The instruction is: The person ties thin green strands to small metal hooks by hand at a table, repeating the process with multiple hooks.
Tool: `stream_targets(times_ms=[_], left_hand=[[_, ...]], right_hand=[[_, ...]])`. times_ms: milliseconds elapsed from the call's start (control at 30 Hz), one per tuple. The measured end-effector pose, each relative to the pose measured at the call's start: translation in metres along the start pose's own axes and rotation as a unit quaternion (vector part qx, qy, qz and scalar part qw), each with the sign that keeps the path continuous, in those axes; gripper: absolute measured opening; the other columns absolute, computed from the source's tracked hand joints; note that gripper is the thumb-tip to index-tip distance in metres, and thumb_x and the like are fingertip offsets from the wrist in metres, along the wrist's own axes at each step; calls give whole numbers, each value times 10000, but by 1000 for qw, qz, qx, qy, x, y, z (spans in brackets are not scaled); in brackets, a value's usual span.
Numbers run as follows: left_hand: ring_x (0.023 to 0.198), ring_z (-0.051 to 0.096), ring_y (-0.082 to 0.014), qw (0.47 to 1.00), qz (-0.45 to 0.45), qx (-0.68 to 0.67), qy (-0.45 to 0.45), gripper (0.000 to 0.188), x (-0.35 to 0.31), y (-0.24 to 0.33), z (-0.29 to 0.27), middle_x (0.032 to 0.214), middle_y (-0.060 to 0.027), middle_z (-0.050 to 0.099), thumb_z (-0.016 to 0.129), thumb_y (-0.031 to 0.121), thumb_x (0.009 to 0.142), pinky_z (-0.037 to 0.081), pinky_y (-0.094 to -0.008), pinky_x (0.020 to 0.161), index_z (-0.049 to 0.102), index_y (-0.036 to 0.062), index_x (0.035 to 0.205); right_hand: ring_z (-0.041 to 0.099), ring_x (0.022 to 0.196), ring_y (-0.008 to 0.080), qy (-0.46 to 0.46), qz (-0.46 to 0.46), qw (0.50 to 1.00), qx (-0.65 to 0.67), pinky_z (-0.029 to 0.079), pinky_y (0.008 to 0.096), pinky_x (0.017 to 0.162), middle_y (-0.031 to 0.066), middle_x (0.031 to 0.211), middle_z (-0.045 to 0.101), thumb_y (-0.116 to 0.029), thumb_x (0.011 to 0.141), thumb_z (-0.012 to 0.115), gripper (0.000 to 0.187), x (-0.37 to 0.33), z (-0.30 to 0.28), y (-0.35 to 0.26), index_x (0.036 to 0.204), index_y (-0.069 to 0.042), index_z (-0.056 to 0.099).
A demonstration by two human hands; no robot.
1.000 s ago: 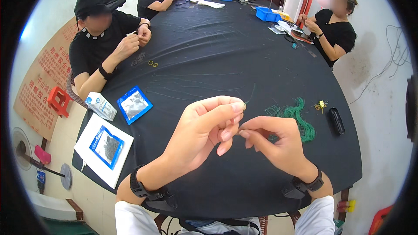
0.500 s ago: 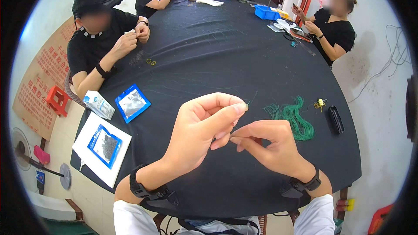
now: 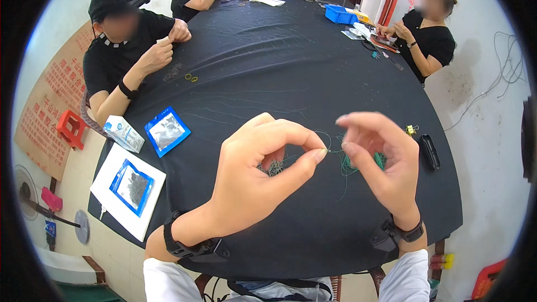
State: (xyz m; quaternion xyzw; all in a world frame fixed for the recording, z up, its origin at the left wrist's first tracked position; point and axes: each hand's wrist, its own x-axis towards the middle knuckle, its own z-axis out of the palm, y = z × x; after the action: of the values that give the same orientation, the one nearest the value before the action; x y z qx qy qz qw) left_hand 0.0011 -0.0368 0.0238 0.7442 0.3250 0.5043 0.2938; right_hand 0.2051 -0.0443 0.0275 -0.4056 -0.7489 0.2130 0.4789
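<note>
My left hand is raised over the black-covered table, thumb and forefinger pinched on a thin green thread. A fine loop of it curves above the fingertips; anything smaller in the pinch is too tiny to make out. Close by on the right, my right hand has thumb and forefinger apart, with nothing visibly gripped. Behind it lies a bundle of green threads, partly hidden. A heap of small dark metal pieces shows through the gap in my left hand.
To the left are a blue-edged packet, a drink carton and a white board bearing another packet. A yellow clip and black case lie right. Several people sit around the table; blue trays stand farther off.
My right hand has lifted and opened away from the left one. My left hand has turned and still pinches the thread. The dark heap has come into sight behind it.
</note>
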Motion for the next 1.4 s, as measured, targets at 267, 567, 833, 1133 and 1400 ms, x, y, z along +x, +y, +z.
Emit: stream_targets(times_ms=[267,567,833,1133,1400], left_hand=[[749,544,-91,994,97,34,-20,108,2,1,4,844,-38,646,690,6,723,401,-225,608,678,28,828],[672,588,-121,997,74,-2,-12,110,1,3,0,811,-85,651,669,-56,718,450,-226,594,663,-14,819],[654,601,-136,993,114,25,11,115,2,4,2,772,-94,650,665,-85,697,466,-233,586,649,-28,795],[651,612,-162,979,180,95,31,131,1,-2,5,772,-109,641,670,-95,699,476,-246,569,644,-27,808],[665,620,-189,961,242,125,39,155,3,-5,6,786,-117,638,687,-99,700,486,-261,575,645,-31,832]], right_hand=[[609,772,87,-67,-90,991,78,459,193,577,93,1164,590,0,788,657,184,6,1,8,964,-57,649],[624,752,94,-106,71,970,208,483,206,620,61,877,658,-47,869,609,66,3,2,3,911,-4,636],[608,692,73,-125,111,960,226,477,193,596,32,805,627,-61,867,624,115,3,-1,1,962,4,623],[580,631,41,-122,120,950,262,444,167,534,18,749,610,-77,886,613,117,-3,4,-6,968,6,608],[571,624,43,-103,115,952,266,450,172,527,10,731,588,-57,911,560,88,-5,5,-7,947,15,597]])
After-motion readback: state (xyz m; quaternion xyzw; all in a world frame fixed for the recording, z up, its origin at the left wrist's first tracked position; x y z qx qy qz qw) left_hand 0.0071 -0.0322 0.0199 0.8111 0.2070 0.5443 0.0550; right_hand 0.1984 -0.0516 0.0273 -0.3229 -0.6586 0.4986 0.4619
